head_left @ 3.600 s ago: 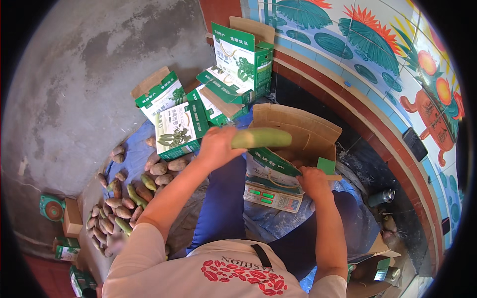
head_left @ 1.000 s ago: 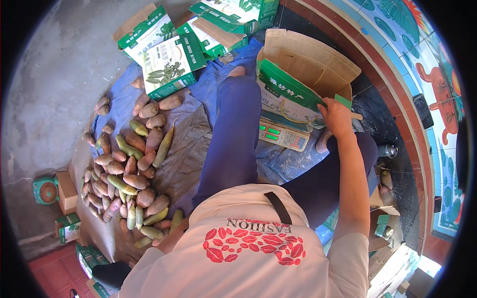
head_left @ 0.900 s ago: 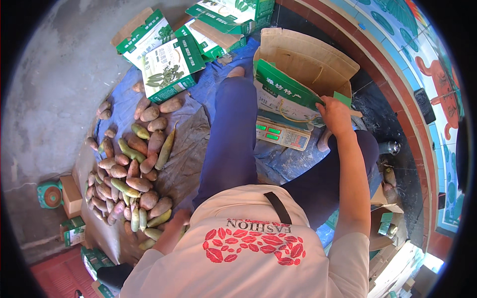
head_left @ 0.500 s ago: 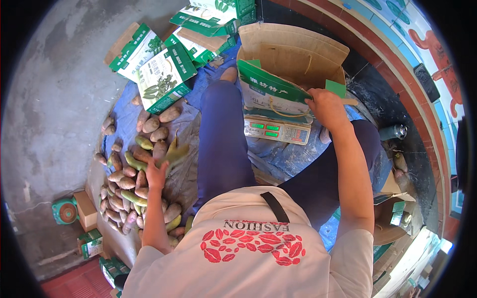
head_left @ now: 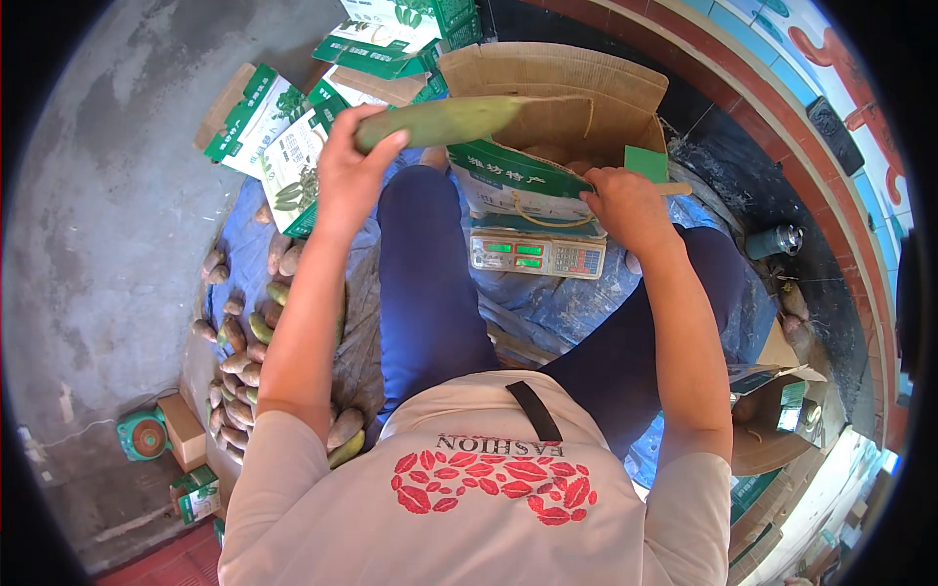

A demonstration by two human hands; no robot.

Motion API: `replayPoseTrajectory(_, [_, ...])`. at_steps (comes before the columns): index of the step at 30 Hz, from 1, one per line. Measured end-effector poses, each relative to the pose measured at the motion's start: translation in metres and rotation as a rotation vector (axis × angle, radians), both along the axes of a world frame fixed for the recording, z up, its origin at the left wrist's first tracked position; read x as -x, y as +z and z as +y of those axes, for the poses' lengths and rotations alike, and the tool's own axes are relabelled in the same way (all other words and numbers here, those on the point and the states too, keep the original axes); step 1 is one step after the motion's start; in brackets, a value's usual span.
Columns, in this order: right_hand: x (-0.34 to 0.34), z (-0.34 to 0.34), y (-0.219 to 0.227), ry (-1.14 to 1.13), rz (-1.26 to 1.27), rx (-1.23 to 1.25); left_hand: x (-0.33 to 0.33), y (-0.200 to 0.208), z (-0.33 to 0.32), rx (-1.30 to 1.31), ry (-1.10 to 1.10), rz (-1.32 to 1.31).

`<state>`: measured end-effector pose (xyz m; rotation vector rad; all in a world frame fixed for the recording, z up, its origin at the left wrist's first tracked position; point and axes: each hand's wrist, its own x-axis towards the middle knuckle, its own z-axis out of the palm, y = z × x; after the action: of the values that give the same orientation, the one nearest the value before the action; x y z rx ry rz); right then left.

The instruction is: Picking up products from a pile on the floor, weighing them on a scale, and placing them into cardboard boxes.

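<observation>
My left hand (head_left: 354,166) is raised and closed round the thick end of a long green radish (head_left: 445,121). The radish's thin tip reaches over the opening of a green and white carton (head_left: 513,168). My right hand (head_left: 628,207) grips the near flap of this carton at its right end. Some brownish rounded produce (head_left: 557,153) shows partly inside, behind that flap. Under the carton sits a digital scale (head_left: 537,255) with lit green displays and a keypad. A cord handle hangs on the carton's front.
Brown tubers and green radishes (head_left: 234,391) lie heaped at the left, partly behind my left arm. Other green and white cartons (head_left: 293,161) stand at the far left. A flask (head_left: 775,242) is at the right, beyond my knee. Blue sheeting (head_left: 528,303) covers the floor between my legs.
My left hand has lifted the green radish from the heap and carried it up and right to the carton. My right hand keeps its hold on the flap.
</observation>
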<state>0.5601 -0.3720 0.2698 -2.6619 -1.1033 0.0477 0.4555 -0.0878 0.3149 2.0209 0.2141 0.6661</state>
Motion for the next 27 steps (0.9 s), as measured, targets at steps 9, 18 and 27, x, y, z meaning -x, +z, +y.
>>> replayPoseTrajectory(9, [-0.003,0.003,-0.006,-0.005,-0.042,-0.033,-0.028,-0.015,-0.024,0.003,-0.136,0.076])
replayPoseTrajectory(18, [-0.004,0.007,-0.008,-0.020,0.006,-0.025,0.119,-0.113,0.086,-0.314,0.251,0.256])
replayPoseTrajectory(27, [-0.001,0.003,-0.012,-0.034,-0.069,-0.168,0.358,-0.262,0.046,-0.313,0.157,1.233])
